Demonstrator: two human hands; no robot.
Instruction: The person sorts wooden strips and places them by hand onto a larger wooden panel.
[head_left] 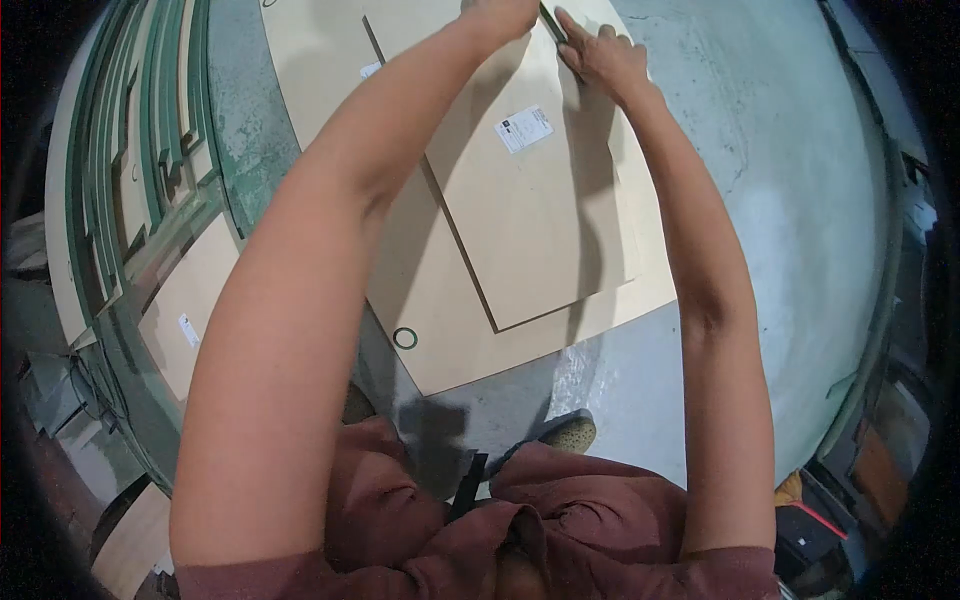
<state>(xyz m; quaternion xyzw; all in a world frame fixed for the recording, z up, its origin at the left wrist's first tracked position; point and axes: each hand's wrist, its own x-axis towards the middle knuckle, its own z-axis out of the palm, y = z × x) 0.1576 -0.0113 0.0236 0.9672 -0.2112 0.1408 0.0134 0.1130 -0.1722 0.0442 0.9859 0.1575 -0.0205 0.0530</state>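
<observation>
My left hand [505,16] is at the top edge of the view above a pale wooden board, partly cut off by the frame. Its visible fingers look closed, and what they hold is hidden. A narrow dark green strip [552,24] lies between my two hands. My right hand [610,62] rests at the board's far right side, its index finger stretched out along the strip and its thumb apart. The smaller board [500,230] bears a white printed label [524,129] and lies on a larger pale board [430,365].
A green ring [405,338] lies on the larger board's near corner. Left of it, green-edged panels [160,120] and another labelled board [205,290] stand or lie close together. Grey floor [780,250] spreads to the right. A shoe [570,432] shows below the boards.
</observation>
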